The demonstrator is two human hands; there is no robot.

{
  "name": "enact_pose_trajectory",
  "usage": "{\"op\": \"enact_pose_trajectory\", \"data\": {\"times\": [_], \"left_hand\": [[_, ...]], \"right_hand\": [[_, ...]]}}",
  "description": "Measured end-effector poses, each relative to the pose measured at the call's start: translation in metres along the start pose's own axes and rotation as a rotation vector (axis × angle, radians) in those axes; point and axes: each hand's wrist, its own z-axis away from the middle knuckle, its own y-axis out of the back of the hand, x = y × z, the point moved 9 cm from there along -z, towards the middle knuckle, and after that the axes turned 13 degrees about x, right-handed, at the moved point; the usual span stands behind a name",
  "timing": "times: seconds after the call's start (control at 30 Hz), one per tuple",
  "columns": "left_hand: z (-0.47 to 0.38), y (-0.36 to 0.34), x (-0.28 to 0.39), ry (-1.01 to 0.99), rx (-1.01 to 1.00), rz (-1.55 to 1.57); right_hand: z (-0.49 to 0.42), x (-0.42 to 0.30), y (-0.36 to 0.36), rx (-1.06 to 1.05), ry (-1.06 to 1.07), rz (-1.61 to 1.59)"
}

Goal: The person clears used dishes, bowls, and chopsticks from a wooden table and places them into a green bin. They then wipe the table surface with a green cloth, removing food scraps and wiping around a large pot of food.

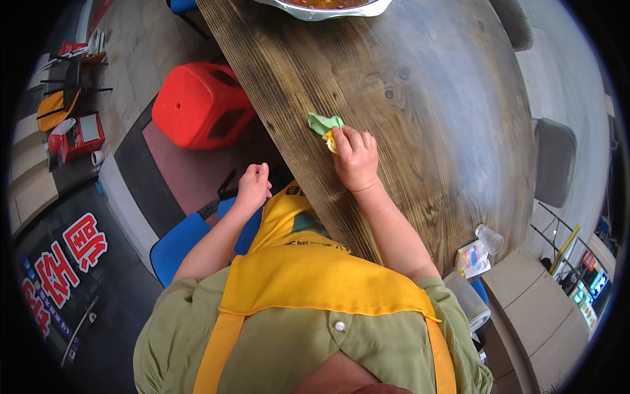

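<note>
My right hand (357, 157) rests over the wooden table (418, 133) close to its left edge. Pinched between its thumb and fingers is a small crumpled cloth (324, 123), green at one end and yellow where it meets the fingers. The cloth lies at the tabletop. My left hand (253, 187) hovers beyond the table edge, above my lap, with its fingers curled in and nothing visible in them. A yellow apron (320, 280) with dark printed writing covers my front.
A metal basin of reddish food (325, 11) stands at the table's far end. A clear plastic cup (489, 239) and a tissue packet (473, 258) lie at the right corner. Left of the table are a red plastic stool (197, 106) and a blue chair (179, 244). Grey chairs (555, 162) line the right.
</note>
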Motion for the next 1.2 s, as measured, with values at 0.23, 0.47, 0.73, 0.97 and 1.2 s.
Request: {"op": "enact_pose_trajectory", "data": {"times": [0.23, 0.47, 0.73, 0.97, 1.2], "left_hand": [[0.002, 0.007, -0.002, 0.017, 0.014, -0.002], [0.004, -0.015, -0.024, 0.195, -0.104, 0.084], [0.017, -0.051, -0.036, 0.456, -0.289, 0.353], [0.028, -0.054, -0.028, 0.502, -0.343, 0.451], [0.038, -0.014, -0.055, 0.507, -0.216, 0.386]], "right_hand": [[0.051, 0.061, 0.004, -0.136, -1.225, -0.699], [0.034, 0.145, 0.032, 0.011, -1.376, -0.566], [0.007, 0.091, 0.022, -0.046, -0.696, 0.053], [0.012, 0.023, 0.004, -0.121, -0.601, -0.025], [0.017, -0.025, -0.002, -0.061, -0.132, 0.111]]}}
